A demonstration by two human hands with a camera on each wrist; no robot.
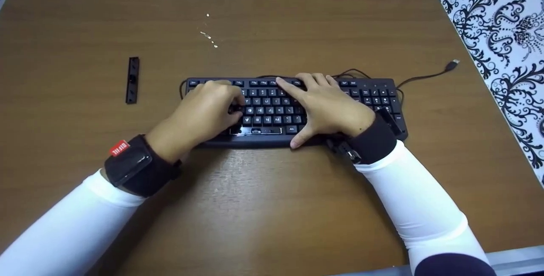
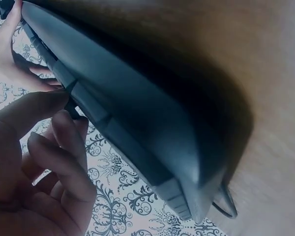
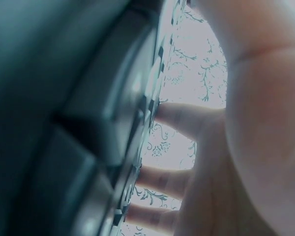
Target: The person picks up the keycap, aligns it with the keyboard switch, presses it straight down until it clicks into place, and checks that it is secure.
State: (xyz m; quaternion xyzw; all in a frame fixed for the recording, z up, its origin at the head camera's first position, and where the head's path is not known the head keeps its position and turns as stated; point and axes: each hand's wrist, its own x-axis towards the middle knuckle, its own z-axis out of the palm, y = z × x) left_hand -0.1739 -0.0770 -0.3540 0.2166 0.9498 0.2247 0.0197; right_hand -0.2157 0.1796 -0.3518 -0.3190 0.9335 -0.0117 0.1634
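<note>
A black keyboard point(image 1: 263, 140) lies on the table under both hands. My left hand point(image 1: 208, 108) is bent over its left part with curled fingers; in the left wrist view the thumb point(image 2: 44, 104) and forefinger meet at a small dark key point(image 2: 74, 112) and pinch it. How far that key stands up is hard to tell. My right hand point(image 1: 333, 108) spreads over the right part of the keys. Its fingers point(image 3: 160, 179) rest on the far rows, and its thumb lies at the front edge. A glossy recess point(image 1: 256, 131) shows in the space bar's place.
A long black strip point(image 1: 132, 80), like an upturned space bar, lies left of the keyboard. Behind the keyboard runs its cable point(image 1: 355, 71), with a USB plug point(image 1: 451, 65) at the right. Small light specks point(image 1: 208, 35) dot the far table. Patterned floor point(image 1: 505, 33) borders the right edge.
</note>
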